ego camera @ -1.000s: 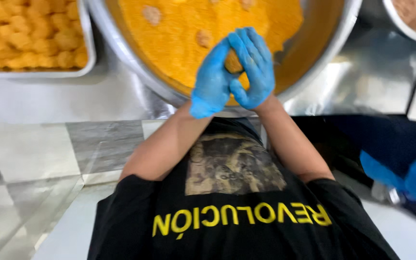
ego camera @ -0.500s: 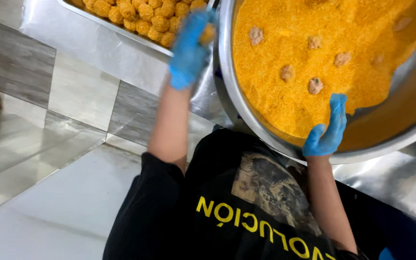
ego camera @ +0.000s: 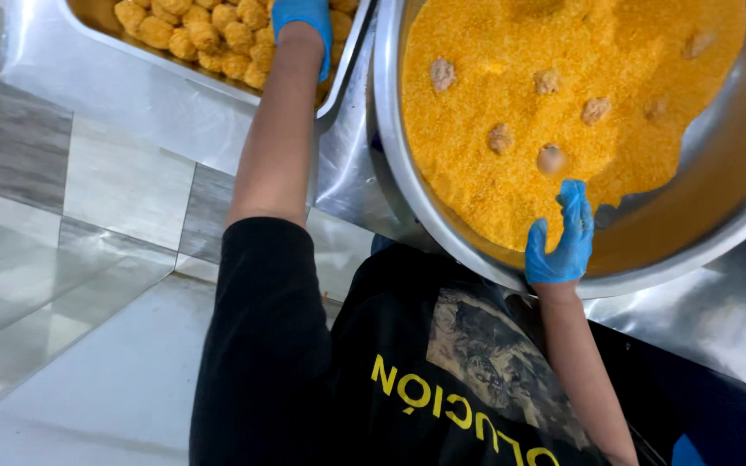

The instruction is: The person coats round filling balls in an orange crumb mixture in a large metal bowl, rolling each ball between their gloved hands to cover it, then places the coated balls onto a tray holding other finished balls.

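Big round steel bowl [ego camera: 740,216] at 1–2 o'clock, filled w/ fine orange crumbs [ego camera: 494,173]; several pale rough balls sunk in, one smooth uncoated ball [ego camera: 551,160] just beyond right hand [ego camera: 563,242]. Blue-gloved, grip apart, fingers loosely open on near rim, touching crumbs. Rect. steel tray [ego camera: 218,73] at 11 o'clock, packed w/ bumpy golden coated balls [ego camera: 218,39]. Left hand [ego camera: 302,15] gloved, over tray, mostly cropped: can't tell grip. Shiny steel table [ego camera: 718,319] under both.

Shiny metal bowl [ego camera: 701,250], grainy crumbs [ego camera: 511,190]
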The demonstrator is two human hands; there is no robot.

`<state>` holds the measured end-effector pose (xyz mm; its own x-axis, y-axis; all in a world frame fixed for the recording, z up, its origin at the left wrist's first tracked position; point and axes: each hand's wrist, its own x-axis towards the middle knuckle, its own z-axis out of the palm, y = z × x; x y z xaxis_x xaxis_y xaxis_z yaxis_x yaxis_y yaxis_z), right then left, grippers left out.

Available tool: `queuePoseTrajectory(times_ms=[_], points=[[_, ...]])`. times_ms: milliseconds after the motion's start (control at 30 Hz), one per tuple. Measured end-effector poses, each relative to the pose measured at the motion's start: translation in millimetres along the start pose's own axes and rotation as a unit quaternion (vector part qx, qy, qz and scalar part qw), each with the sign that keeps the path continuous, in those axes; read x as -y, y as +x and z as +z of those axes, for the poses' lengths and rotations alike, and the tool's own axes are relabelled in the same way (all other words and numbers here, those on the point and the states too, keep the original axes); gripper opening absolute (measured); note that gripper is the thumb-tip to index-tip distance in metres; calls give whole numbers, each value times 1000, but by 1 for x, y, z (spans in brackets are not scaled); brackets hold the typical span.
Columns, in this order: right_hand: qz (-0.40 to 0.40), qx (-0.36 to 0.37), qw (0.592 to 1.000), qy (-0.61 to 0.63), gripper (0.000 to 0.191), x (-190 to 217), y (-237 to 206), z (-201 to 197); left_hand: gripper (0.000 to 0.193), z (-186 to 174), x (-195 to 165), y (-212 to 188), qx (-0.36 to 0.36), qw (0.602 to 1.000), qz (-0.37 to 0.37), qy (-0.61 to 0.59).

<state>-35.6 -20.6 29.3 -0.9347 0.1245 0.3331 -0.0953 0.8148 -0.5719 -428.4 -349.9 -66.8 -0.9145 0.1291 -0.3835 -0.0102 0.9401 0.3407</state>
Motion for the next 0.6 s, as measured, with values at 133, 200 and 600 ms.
queuePoseTrajectory(times_ms=[133,200,600], points=[[34,-21,999,21,63,2,-4,5,25,0,9,-6,-3,1000,28,6],[78,-29,996,29,57,-5,-9,4,25,-5,21,-19,-28,999,40,-20],[390,11,888,243,33,-201,21,-43,24,111,-61,-292,-323,850,309,-280]])
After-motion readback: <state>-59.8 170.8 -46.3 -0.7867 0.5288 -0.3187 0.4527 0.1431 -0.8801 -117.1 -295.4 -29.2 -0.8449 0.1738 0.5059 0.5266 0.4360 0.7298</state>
